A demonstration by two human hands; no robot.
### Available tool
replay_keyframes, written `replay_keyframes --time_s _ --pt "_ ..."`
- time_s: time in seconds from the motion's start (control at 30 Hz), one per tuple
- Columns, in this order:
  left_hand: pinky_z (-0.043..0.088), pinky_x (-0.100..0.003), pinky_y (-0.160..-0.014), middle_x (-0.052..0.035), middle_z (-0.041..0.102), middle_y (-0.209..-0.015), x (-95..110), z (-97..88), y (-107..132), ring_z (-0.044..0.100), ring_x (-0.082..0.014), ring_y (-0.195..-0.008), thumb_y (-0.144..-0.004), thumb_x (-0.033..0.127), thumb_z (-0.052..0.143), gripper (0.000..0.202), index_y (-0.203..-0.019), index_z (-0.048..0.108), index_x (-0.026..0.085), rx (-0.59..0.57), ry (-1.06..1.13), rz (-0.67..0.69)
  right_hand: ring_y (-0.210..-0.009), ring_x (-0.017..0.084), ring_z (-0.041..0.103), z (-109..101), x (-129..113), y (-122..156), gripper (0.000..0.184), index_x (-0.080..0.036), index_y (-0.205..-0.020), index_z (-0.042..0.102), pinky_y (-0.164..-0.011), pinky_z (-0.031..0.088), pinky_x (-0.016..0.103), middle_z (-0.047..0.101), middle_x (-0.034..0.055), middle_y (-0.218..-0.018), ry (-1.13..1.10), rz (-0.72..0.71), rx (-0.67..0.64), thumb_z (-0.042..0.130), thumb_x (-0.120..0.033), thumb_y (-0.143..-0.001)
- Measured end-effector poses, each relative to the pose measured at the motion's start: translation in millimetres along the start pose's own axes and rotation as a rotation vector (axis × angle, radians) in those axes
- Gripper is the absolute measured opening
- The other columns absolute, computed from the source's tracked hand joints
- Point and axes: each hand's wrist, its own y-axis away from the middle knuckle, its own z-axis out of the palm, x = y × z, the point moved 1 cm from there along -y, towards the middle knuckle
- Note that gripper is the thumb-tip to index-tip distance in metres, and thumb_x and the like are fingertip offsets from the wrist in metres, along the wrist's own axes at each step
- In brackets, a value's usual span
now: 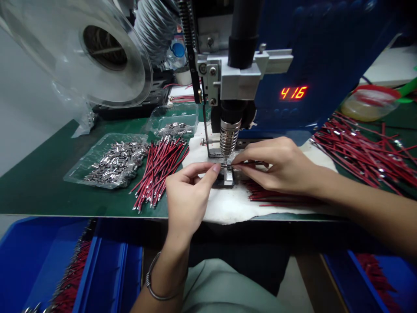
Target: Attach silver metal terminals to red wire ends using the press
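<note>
My left hand (192, 191) is closed in a pinch at the left side of the machine's small work block (228, 176). Whatever lies between its thumb and finger is too small to make out. On the block's other side, my right hand (273, 165) pinches a thin dark wire (258, 162) whose tip reaches in under the press head (230, 137). Below my right hand, red and black wires (280, 198) lie on a white cloth (221, 208). More red and black wires (159, 169) with metal ends are heaped left of my left hand.
A clear tray (76, 171) of small metal terminals (117, 161) stands at left, with a second tray (153, 119) behind. A blue machine housing (309, 52) shows a red 416. Loose wires (368, 152) lie at right. Blue bins (35, 243) sit below the table edge.
</note>
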Motion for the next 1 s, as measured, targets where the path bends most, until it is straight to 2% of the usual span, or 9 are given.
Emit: replay_keyframes --time_s 0.5,1.0 --pt "0.044 -0.02 -0.054 -0.0025 0.076 -0.07 -0.6 0.0 -0.1 0.062 -0.0116 -0.059 -0.077 0.038 0.088 0.019 -0.079 0.085 0.02 -0.005 0.005 -0.005 -0.071 0.016 0.068 2.7 -2.5 -1.3 0.016 -0.015 -0.103 0.076 -0.066 0.05 0.027 0.078 0.0063 -0.087 0.035 -0.009 -0.016 0.06 -0.015 -0.099" --pt "0.048 -0.024 -0.06 -0.0051 0.08 -0.078 0.4 0.0 1.2 0.066 -0.0151 -0.065 -0.081 0.042 0.085 0.024 -0.082 0.085 0.018 -0.018 0.026 0.003 -0.065 0.015 0.063 0.9 -2.3 -0.2 0.015 -0.016 -0.096 0.073 -0.063 0.045 0.026 0.074 0.0044 -0.08 0.1 -0.061 -0.009 0.058 -0.014 -0.099"
